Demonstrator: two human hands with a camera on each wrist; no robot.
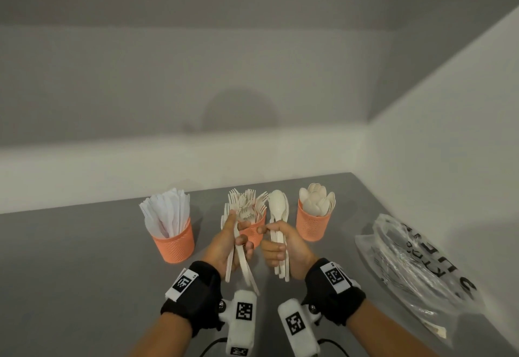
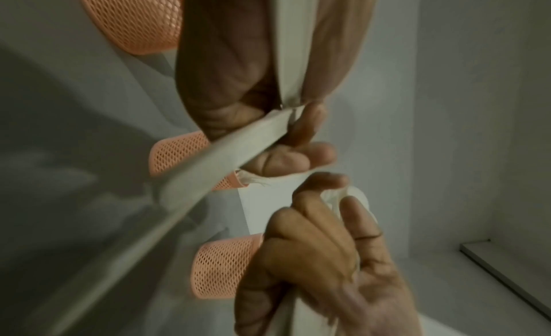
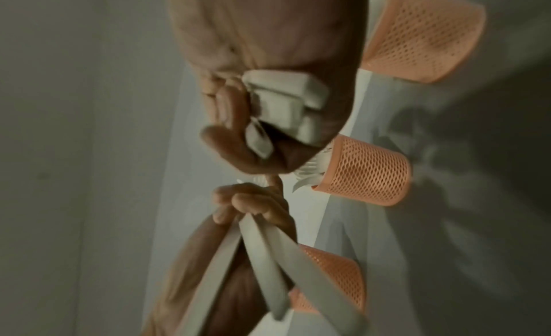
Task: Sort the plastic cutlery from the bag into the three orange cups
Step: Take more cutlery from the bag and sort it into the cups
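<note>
Three orange mesh cups stand in a row on the grey table. The left cup (image 1: 174, 244) holds white knives, the middle cup (image 1: 254, 234) forks, the right cup (image 1: 311, 224) spoons. In front of the middle cup my left hand (image 1: 237, 233) grips a bundle of white cutlery (image 1: 241, 266) with fork heads at its top. Close beside it my right hand (image 1: 273, 241) grips several spoons (image 1: 278, 207), bowls up. In the right wrist view the spoon handle ends (image 3: 286, 105) sit in my right palm. The left wrist view shows a long handle (image 2: 208, 166) crossing my left fingers.
A crumpled clear plastic bag (image 1: 415, 266) with black lettering lies at the right, against the white side wall. A white back wall rises just behind the cups. Bare grey table (image 1: 70, 258) stretches to the left and toward me.
</note>
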